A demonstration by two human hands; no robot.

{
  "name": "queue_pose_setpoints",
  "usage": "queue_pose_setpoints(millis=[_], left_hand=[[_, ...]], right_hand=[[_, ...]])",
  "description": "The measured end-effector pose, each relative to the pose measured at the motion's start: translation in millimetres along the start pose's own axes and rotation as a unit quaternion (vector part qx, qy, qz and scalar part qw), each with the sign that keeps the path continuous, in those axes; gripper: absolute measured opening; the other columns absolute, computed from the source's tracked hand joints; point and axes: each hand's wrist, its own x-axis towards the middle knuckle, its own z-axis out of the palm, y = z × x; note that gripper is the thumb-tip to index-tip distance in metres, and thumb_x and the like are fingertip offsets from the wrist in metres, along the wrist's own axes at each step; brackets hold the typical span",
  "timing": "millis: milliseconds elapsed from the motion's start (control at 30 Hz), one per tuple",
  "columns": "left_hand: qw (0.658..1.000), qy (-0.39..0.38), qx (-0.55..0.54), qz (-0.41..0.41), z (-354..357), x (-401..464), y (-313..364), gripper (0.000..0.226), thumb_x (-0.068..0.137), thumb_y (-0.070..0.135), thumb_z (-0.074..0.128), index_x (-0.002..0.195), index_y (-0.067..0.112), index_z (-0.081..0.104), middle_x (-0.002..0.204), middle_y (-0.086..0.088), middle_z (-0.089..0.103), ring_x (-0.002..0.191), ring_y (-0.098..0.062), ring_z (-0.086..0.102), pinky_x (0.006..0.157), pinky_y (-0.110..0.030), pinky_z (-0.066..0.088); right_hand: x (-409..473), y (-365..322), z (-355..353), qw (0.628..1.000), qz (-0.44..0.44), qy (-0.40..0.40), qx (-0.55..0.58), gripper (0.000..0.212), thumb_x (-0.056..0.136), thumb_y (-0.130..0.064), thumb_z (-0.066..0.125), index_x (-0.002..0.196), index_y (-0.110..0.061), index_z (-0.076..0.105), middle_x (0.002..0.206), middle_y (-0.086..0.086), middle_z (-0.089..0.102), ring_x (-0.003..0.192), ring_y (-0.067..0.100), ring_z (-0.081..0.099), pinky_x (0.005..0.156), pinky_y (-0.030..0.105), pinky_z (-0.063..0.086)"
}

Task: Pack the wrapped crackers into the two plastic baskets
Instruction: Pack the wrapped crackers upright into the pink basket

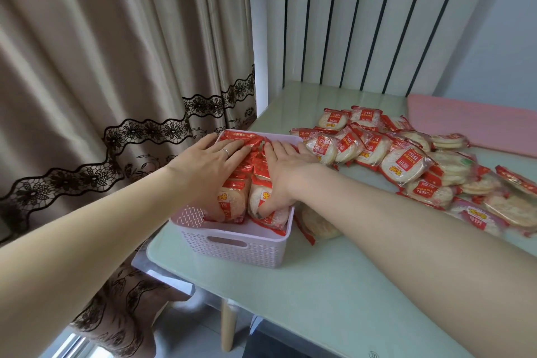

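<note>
A pale lilac plastic basket (232, 253) stands on the table's near left corner. It holds two rows of red-and-clear wrapped crackers (234, 202) standing on edge. My left hand (209, 166), with a ring on it, lies flat over the left row, thumb down at the near end. My right hand (286, 171) lies over the right row, its thumb tucked down against the nearest pack. A loose heap of wrapped crackers (401, 166) covers the table to the right. One pack (316, 227) lies beside the basket under my right forearm. Only one basket is in view.
The pale green table (334, 285) has its left edge and corner right by the basket. A beige curtain with dark lace trim (116, 67) hangs to the left. A pink cloth (470, 122) lies at the table's far right, and a striped wall panel stands behind.
</note>
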Motion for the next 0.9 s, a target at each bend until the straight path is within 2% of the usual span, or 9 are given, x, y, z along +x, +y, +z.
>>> queue_pose_setpoints(millis=[167, 300, 433, 500, 567, 667, 767, 833, 900], left_hand=[[1.000, -0.015, 0.014, -0.013, -12.7, -1.8, 2.1, 0.157, 0.049, 0.091, 0.063, 0.155, 0.017, -0.024, 0.168, -0.008, -0.006, 0.155, -0.024, 0.002, 0.124, -0.049, 0.001], [0.999, -0.044, 0.019, -0.002, -40.3, -2.4, 8.7, 0.152, 0.052, 0.089, 0.065, 0.157, 0.019, -0.019, 0.168, -0.009, -0.003, 0.155, -0.026, 0.006, 0.124, -0.050, 0.004], [0.984, 0.072, -0.160, 0.014, -86.4, 15.5, 32.9, 0.113, 0.069, 0.057, 0.076, 0.156, 0.015, 0.018, 0.159, -0.011, 0.027, 0.144, -0.031, 0.035, 0.118, -0.043, 0.028], [0.950, 0.130, -0.281, 0.046, -109.9, 27.2, 60.3, 0.088, 0.078, 0.039, 0.075, 0.150, 0.014, 0.033, 0.148, -0.009, 0.040, 0.132, -0.029, 0.046, 0.109, -0.040, 0.039], [0.933, 0.142, -0.319, 0.083, -128.0, 35.6, 95.2, 0.071, 0.082, 0.036, 0.071, 0.142, 0.013, 0.041, 0.135, -0.006, 0.047, 0.123, -0.027, 0.050, 0.102, -0.039, 0.044], [0.959, 0.042, -0.263, 0.096, -136.5, 47.5, 148.1, 0.072, 0.088, 0.041, 0.065, 0.144, 0.008, 0.035, 0.136, -0.009, 0.045, 0.125, -0.031, 0.048, 0.093, -0.032, 0.042], [0.982, -0.096, -0.161, 0.037, -119.2, 58.4, 173.0, 0.094, 0.083, 0.043, 0.066, 0.154, 0.007, 0.017, 0.154, -0.018, 0.029, 0.139, -0.038, 0.037, 0.102, -0.043, 0.045], [0.977, -0.163, -0.139, -0.007, -103.1, 65.8, 177.2, 0.107, 0.078, 0.039, 0.068, 0.158, 0.017, 0.001, 0.162, -0.023, 0.009, 0.145, -0.043, 0.024, 0.109, -0.052, 0.041], [0.964, -0.221, -0.141, -0.031, -92.8, 68.9, 178.9, 0.118, 0.078, 0.038, 0.068, 0.157, 0.026, -0.018, 0.164, -0.025, -0.004, 0.143, -0.045, 0.031, 0.109, -0.052, 0.042]], right_hand=[[-23.0, 11.6, -8.1, 0.992, -0.050, 0.058, 0.101, 0.128, 0.072, -0.070, 0.066, 0.159, -0.008, -0.004, 0.168, 0.009, 0.001, 0.155, 0.026, 0.001, 0.125, 0.045, 0.003], [-45.3, 50.3, -13.4, 0.977, -0.021, 0.101, 0.185, 0.099, 0.090, -0.068, 0.048, 0.160, -0.013, 0.005, 0.168, 0.008, 0.009, 0.154, 0.027, 0.010, 0.125, 0.046, 0.012], [-62.5, 109.5, 0.4, 0.947, 0.119, 0.142, 0.264, 0.070, 0.101, -0.054, 0.034, 0.156, -0.012, 0.025, 0.161, 0.019, 0.026, 0.146, 0.038, 0.029, 0.117, 0.051, 0.030], [-71.0, 138.3, 19.0, 0.931, 0.192, 0.127, 0.282, 0.070, 0.101, -0.052, 0.034, 0.157, -0.011, 0.024, 0.160, 0.020, 0.027, 0.145, 0.040, 0.031, 0.117, 0.048, 0.032], [-79.6, 163.7, 40.1, 0.924, 0.243, 0.080, 0.285, 0.079, 0.092, -0.060, 0.034, 0.154, -0.011, 0.032, 0.158, 0.022, 0.031, 0.144, 0.039, 0.032, 0.117, 0.045, 0.032], [-103.1, 197.5, 68.7, 0.909, 0.307, 0.026, 0.281, 0.081, 0.089, -0.060, 0.043, 0.153, -0.011, 0.033, 0.156, 0.024, 0.033, 0.141, 0.040, 0.037, 0.113, 0.043, 0.036], [-131.0, 210.5, 83.1, 0.898, 0.326, -0.065, 0.289, 0.093, 0.092, -0.067, 0.044, 0.159, -0.008, 0.018, 0.163, 0.016, 0.024, 0.147, 0.037, 0.029, 0.119, 0.043, 0.029], [-136.7, 208.7, 92.3, 0.897, 0.288, -0.098, 0.321, 0.102, 0.077, -0.077, 0.045, 0.153, -0.011, 0.035, 0.157, 0.011, 0.040, 0.138, 0.033, 0.044, 0.115, 0.044, 0.037], [-128.9, 211.0, 111.3, 0.900, 0.274, -0.095, 0.325, 0.115, 0.050, -0.083, 0.044, 0.144, -0.017, 0.049, 0.143, 0.007, 0.056, 0.122, 0.030, 0.057, 0.105, 0.042, 0.047]])
